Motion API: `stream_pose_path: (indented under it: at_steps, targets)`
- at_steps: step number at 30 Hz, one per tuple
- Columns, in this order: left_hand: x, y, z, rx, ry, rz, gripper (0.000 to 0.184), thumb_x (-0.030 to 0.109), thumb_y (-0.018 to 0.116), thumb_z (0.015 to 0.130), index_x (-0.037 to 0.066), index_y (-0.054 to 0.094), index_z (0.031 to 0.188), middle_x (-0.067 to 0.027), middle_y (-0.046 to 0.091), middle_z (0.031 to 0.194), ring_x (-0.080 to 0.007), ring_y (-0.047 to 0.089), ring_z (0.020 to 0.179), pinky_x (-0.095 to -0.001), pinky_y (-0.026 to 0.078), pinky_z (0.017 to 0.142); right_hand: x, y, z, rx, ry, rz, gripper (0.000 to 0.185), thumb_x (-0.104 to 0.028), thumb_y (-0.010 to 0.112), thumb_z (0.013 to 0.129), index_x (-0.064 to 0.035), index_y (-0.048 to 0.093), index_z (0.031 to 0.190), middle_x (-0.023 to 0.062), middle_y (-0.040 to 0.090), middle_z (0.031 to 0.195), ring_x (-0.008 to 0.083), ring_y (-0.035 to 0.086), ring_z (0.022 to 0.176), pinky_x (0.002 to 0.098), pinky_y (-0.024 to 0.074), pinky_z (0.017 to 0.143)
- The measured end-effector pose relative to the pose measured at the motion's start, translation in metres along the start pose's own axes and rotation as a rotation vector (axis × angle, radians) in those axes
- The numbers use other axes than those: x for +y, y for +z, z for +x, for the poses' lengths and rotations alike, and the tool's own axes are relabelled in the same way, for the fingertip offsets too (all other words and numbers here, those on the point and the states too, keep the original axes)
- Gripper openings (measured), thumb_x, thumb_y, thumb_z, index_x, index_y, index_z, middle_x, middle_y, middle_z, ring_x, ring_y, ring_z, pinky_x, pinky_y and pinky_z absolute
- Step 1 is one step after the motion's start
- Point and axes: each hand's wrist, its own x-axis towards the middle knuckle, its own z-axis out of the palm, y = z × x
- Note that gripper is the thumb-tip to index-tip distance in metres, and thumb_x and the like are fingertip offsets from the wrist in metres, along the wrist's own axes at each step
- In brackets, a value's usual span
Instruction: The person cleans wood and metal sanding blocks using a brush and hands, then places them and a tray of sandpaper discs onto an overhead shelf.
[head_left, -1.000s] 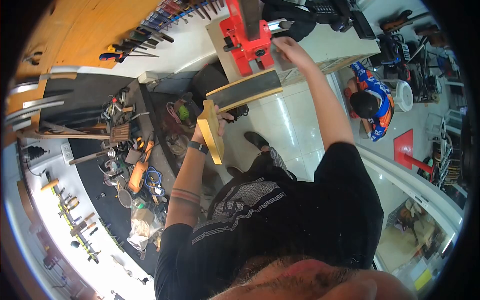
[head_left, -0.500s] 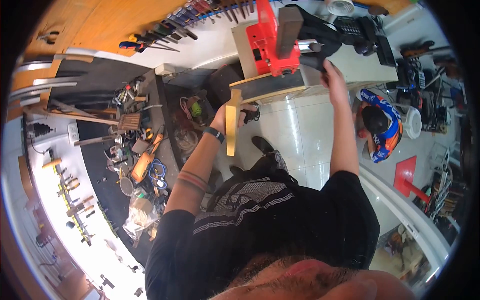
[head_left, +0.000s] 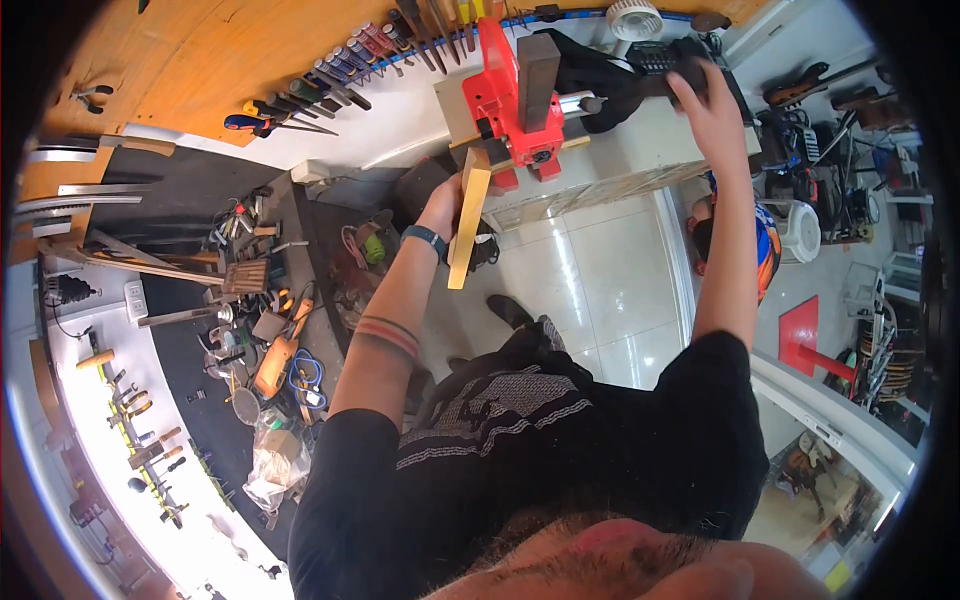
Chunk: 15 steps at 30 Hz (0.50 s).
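My left hand (head_left: 443,216) is closed around a yellowish wooden block (head_left: 470,220), long and narrow, held roughly upright left of the bench. The block's top end stands close to the red vise (head_left: 515,110), which has a thick dark grey bar. My right hand (head_left: 716,115) is raised over the bench's right end, thumb and fingers apart. It is beside a dark object (head_left: 688,68), whose kind I cannot make out; whether they touch is unclear. A black cloth (head_left: 600,75) lies between the vise and my right hand.
Screwdrivers (head_left: 355,60) and other tools hang on the far wall. On the left, a cluttered bench (head_left: 320,235) holds an orange power tool (head_left: 275,370). A person (head_left: 768,245) sits low at the right, beside a white stool (head_left: 800,232). A small fan (head_left: 634,18) stands behind.
My right hand has moved up and right, away from the vise side, and its fingers have spread. The dark strip along the bench front no longer shows. The left hand still holds the block.
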Motion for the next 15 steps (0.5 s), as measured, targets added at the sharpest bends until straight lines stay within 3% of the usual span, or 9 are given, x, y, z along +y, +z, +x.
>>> stream_pose_path:
  at_steps: [2,4,7,9,11,13,15]
  targets:
    - [-0.008,-0.004,-0.003,0.025,-0.003,-0.040,0.050,0.046,0.038,0.118,0.009,0.063,0.141,-0.0228,0.079,0.120,-0.0124,0.055,0.055,-0.0302,0.049,0.050,-0.009,0.018,0.046,0.037,-0.197,-0.205,0.061,-0.054,0.072,0.106,-0.0031,0.066,0.140,0.0158,0.078,0.095,0.0242,0.079,0.089,0.0388,0.0580,0.080]
    - [-0.031,-0.036,-0.007,0.005,-0.017,-0.127,0.056,0.051,0.040,0.118,0.006,0.059,0.146,-0.0278,0.077,0.122,-0.0149,0.054,0.051,-0.0320,0.048,0.045,-0.023,0.036,0.086,0.054,-0.218,-0.475,0.068,-0.064,0.070,0.103,-0.0070,0.067,0.140,0.0202,0.082,0.105,0.0357,0.081,0.101,0.0482,0.0616,0.086]
    - [-0.058,-0.056,-0.047,0.037,0.039,-0.169,0.060,0.053,0.042,0.117,0.010,0.051,0.157,-0.0312,0.074,0.124,-0.0169,0.055,0.051,-0.0322,0.048,0.043,-0.077,0.057,0.114,-0.032,-0.119,-0.551,0.059,-0.048,0.080,0.099,-0.0041,0.067,0.136,0.0258,0.078,0.125,0.0423,0.075,0.120,0.0526,0.0585,0.103]
    - [-0.083,-0.079,-0.074,0.046,0.013,-0.296,0.067,0.055,0.046,0.115,0.011,0.044,0.165,-0.0317,0.073,0.126,-0.0201,0.059,0.053,-0.0328,0.049,0.045,-0.070,0.074,0.138,-0.084,-0.160,-0.599,0.057,-0.048,0.078,0.100,-0.0040,0.068,0.135,0.0258,0.078,0.125,0.0423,0.075,0.119,0.0533,0.0591,0.102]
    - [-0.103,-0.102,-0.101,0.022,0.041,-0.191,0.073,0.061,0.044,0.113,0.011,0.043,0.167,-0.0309,0.074,0.127,-0.0237,0.062,0.055,-0.0346,0.052,0.049,-0.066,0.089,0.150,-0.126,-0.163,-0.634,0.055,-0.048,0.077,0.101,-0.0038,0.069,0.134,0.0257,0.078,0.125,0.0425,0.075,0.118,0.0539,0.0596,0.100]
    - [-0.114,-0.111,-0.133,0.063,0.020,-0.275,0.066,0.050,0.046,0.115,0.012,0.041,0.169,-0.0317,0.073,0.126,-0.0221,0.063,0.053,-0.0343,0.050,0.048,-0.067,0.098,0.156,-0.158,-0.127,-0.657,0.055,-0.048,0.076,0.101,-0.0035,0.069,0.133,0.0255,0.078,0.124,0.0428,0.076,0.116,0.0544,0.0600,0.099]
    - [-0.126,-0.124,-0.156,0.090,0.016,-0.328,0.067,0.052,0.047,0.114,0.012,0.044,0.167,-0.0311,0.074,0.126,-0.0223,0.063,0.053,-0.0340,0.050,0.048,-0.072,0.101,0.154,-0.137,-0.076,-0.686,0.055,-0.048,0.077,0.101,-0.0034,0.070,0.133,0.0255,0.078,0.124,0.0431,0.076,0.115,0.0546,0.0603,0.098]
